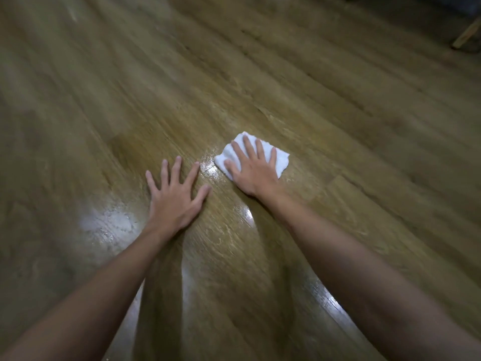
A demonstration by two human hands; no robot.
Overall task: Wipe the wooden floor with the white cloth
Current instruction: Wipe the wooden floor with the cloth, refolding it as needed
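Across the whole view runs the brown wooden plank floor (299, 82), its boards slanting from lower left to upper right, with glossy patches that catch the light near the person's arms and a pale shiny patch close to the left wrist. Its far reaches look blurred. At the floor's far right corner a slanted pale wooden leg (466, 35) shows against something dark that is too dim to tell.

Two bare forearms reach in from the near edge of the floor. The left hand (175, 198) lies flat on the boards, palm down, its fingers straight and spread wide, holding nothing. The right hand (253, 169) lies palm down on the small crumpled white cloth (279, 158), fingers straight and a little apart, pressing it against the floor rather than clutching it.

The cloth sits about midway across the floor, just right of the left hand and apart from it, its edges showing past the fingertips and on both sides of the hand. A wet-looking streak glints on the boards between the left index fingertip and the cloth's left corner.
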